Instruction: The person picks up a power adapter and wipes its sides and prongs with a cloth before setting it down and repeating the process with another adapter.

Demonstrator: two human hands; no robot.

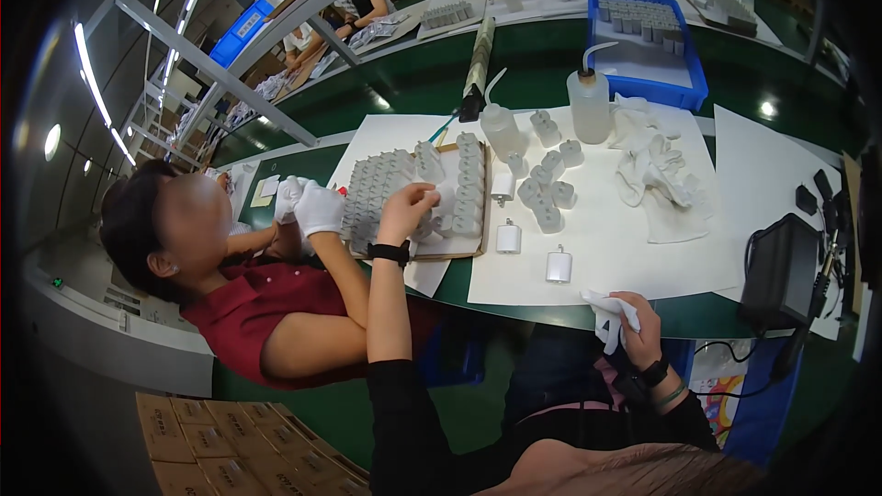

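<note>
Parts (375,182), pale grey, in tray (464,253) under left hand (404,212), whose grip cannot be told; right hand (641,332) grasping white cloth (610,317); step likely part pick-up, next move calling for careful pinch

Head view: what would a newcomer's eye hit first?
Probably the tray of closely packed pale grey pieces left of centre, with the person's left hand over it. Next, the bright blue bin at upper right, beyond the taller squeeze bottle. Lower right, the right hand grips a white cloth at the table's near edge.
</note>
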